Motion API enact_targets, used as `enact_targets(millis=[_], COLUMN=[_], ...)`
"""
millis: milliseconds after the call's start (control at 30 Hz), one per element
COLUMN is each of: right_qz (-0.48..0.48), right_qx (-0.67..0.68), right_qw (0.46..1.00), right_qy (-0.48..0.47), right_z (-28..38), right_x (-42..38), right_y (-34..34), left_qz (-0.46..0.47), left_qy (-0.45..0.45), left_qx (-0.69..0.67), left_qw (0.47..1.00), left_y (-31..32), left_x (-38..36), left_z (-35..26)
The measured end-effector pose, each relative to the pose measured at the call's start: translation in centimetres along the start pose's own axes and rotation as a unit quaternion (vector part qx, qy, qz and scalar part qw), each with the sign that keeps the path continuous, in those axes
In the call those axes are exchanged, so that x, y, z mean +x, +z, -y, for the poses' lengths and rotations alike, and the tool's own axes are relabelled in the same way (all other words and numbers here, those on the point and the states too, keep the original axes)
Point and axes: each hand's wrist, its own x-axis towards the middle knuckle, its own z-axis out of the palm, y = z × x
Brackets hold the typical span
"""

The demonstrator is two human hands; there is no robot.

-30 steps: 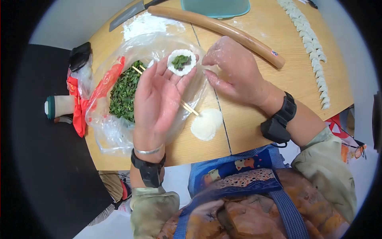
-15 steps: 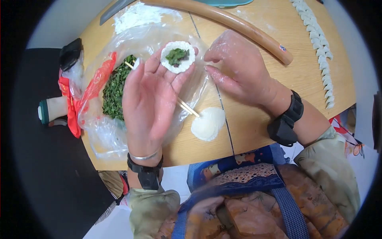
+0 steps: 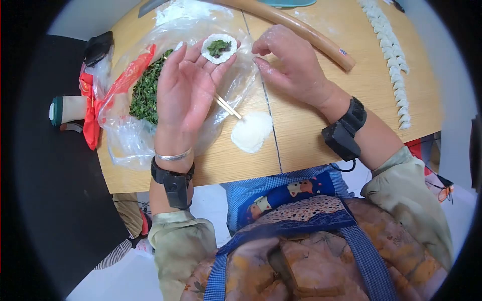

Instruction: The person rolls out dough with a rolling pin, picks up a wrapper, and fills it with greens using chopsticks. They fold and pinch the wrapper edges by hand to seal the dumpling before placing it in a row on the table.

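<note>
My left hand [image 3: 186, 90] is palm up, with a round white dough wrapper [image 3: 207, 49] lying on its fingers. Chopped green filling [image 3: 219, 48] sits in the middle of that wrapper. Just right of it, my right hand [image 3: 291, 65] hovers over the table with nothing in it, fingers curved and thumb apart from the index finger. Flat dough wrappers [image 3: 252, 133] rest on the table below, beside the ends of the chopsticks [image 3: 228, 107]. Behind my left hand is a heap of chopped greens [image 3: 144, 95] on a clear plastic bag [image 3: 120, 145].
A long wooden rolling pin [image 3: 301, 32] crosses the back of the table [image 3: 321, 140]. Rows of folded dumplings [image 3: 394, 62] stand at the right. White flour [image 3: 188, 12] is spread at the back left, near a flat blade [image 3: 149, 6]. A red bag [image 3: 90, 120] hangs at the left edge.
The whole view has shifted, with the table and both hands now higher in the picture. The wrapper and its filling remain on my left hand; my right hand stays apart from it.
</note>
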Motion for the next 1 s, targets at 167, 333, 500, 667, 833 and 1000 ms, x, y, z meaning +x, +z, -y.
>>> enact_targets(millis=[167, 333, 500, 667, 833, 1000], right_qz=[0.005, 0.036, 0.042, 0.035, 0.008, 0.003], right_qx=[-0.017, -0.018, -0.006, 0.001, -0.009, -0.006], right_qw=[1.0, 0.999, 0.999, 0.999, 1.0, 1.0], right_qy=[-0.002, 0.018, 0.021, 0.015, -0.019, -0.024], right_z=[-0.4, -1.4, -1.2, -0.9, -0.3, 0.1], right_x=[0.5, 0.7, 0.5, 0.7, 1.0, 0.8], right_y=[-0.2, 0.0, 0.3, 0.3, 0.6, 0.4], left_qz=[-0.009, -0.03, -0.024, -0.012, 0.016, 0.037], left_qy=[0.002, -0.017, -0.017, 0.004, -0.028, -0.03], left_qx=[-0.007, -0.007, -0.013, -0.008, -0.028, -0.036], left_qw=[1.0, 0.999, 0.999, 1.0, 0.999, 0.998], left_y=[-0.4, -0.7, -0.3, -0.8, 0.1, 0.8], left_x=[0.3, 0.4, 0.1, 0.2, -0.5, -1.0], left_z=[-0.2, 0.3, 0.2, 0.1, 0.2, 0.4])
